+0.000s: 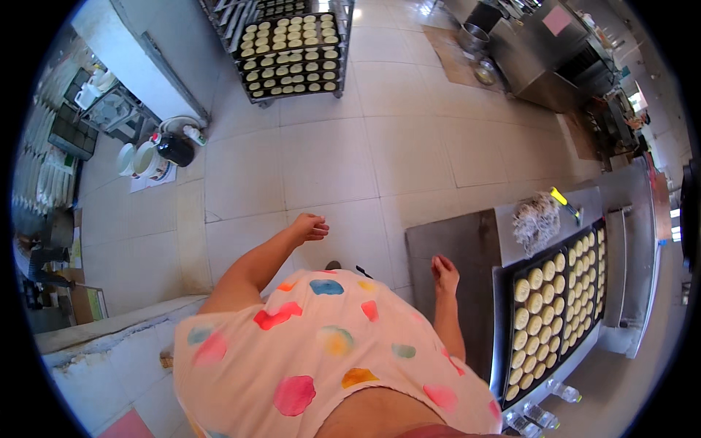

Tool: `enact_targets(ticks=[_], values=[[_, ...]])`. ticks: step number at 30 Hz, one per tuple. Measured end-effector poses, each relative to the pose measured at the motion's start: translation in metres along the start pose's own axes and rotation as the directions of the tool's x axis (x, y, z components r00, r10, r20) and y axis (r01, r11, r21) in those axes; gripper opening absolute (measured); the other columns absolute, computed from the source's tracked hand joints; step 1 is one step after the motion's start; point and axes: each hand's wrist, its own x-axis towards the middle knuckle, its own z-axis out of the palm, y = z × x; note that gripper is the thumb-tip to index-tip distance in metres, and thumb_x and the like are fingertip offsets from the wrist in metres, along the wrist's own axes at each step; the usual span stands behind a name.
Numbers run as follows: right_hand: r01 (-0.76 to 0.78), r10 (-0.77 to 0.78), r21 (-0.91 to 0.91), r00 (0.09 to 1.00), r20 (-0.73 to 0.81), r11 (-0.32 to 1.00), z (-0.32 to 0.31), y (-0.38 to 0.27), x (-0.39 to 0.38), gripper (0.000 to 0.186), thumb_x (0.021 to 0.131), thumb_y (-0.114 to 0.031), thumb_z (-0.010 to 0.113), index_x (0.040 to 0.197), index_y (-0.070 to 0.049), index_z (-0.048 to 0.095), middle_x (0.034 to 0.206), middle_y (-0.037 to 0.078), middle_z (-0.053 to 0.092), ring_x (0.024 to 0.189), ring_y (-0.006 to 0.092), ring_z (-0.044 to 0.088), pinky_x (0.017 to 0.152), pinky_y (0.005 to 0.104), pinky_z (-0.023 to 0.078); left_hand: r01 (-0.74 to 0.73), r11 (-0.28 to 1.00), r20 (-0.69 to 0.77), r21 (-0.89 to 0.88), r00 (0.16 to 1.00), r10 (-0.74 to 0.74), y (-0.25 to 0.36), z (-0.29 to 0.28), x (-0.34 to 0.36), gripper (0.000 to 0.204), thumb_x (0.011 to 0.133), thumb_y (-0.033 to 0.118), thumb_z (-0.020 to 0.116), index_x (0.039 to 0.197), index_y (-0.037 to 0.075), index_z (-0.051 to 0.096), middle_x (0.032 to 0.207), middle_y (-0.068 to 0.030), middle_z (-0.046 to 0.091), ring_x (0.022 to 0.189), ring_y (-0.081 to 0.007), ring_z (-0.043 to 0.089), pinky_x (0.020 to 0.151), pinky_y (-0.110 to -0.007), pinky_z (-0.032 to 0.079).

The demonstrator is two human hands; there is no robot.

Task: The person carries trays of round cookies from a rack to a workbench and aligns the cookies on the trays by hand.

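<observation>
My left hand (310,228) hangs over the tiled floor in front of me, its fingers loosely bent and holding nothing. Beside the steel oven front, my right hand (444,274) is raised with relaxed, slightly apart fingers; nothing shows in it. To its right, black baking trays (510,328) carry rows of pale round pastries (534,303). A bundle of grey-white cloth (537,223) lies on the metal ledge beyond the trays, close to a yellow-and-black handled tool (566,204).
A wheeled rack (339,55) with more pastry trays stands ahead. White buckets (150,162) and a dark jug (175,148) sit on the floor at left. Clear bottles (540,415) stand at lower right. Steel equipment (533,58) and a metal pot (473,36) are far right.
</observation>
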Motion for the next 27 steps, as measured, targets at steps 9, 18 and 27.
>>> enact_targets(ticks=[9, 18, 27], values=[[-0.100, 0.177, -0.264, 0.941, 0.288, 0.959, 0.210, -0.041, 0.129, 0.019, 0.081, -0.016, 0.067, 0.094, -0.003, 0.061, 0.081, 0.006, 0.066, 0.068, 0.0105, 0.062, 0.062, 0.0226, 0.051, -0.114, 0.933, -0.204, -0.340, 0.978, 0.045, 0.065, -0.099, 0.020, 0.030, 0.089, 0.026, 0.052, 0.105, 0.000, 0.051, 0.104, -0.0158, 0.060, 0.093, -0.0255, 0.061, 0.080, -0.036, 0.052], [-0.235, 0.302, -0.299, 0.931, 0.205, 0.925, 0.334, -0.058, 0.300, 0.016, 0.083, -0.022, 0.065, 0.085, -0.007, 0.060, 0.073, 0.004, 0.064, 0.057, 0.0087, 0.058, 0.047, 0.0213, 0.047, -0.151, 0.930, -0.364, -0.335, 0.931, 0.020, 0.208, -0.166, 0.092, 0.030, 0.087, 0.025, 0.056, 0.104, 0.001, 0.051, 0.102, -0.0146, 0.061, 0.091, -0.0248, 0.061, 0.077, -0.035, 0.053], [-0.075, 0.304, -0.603, 0.908, 0.287, 0.794, 0.557, -0.109, 0.400, 0.029, 0.086, -0.035, 0.058, 0.081, -0.007, 0.055, 0.065, 0.004, 0.058, 0.052, 0.0088, 0.052, 0.048, 0.0227, 0.044, -0.123, 0.805, -0.412, -0.581, 0.897, -0.160, 0.268, -0.268, 0.145, 0.032, 0.086, 0.023, 0.056, 0.106, -0.002, 0.049, 0.103, -0.0178, 0.059, 0.090, -0.0287, 0.061, 0.076, -0.038, 0.053]])
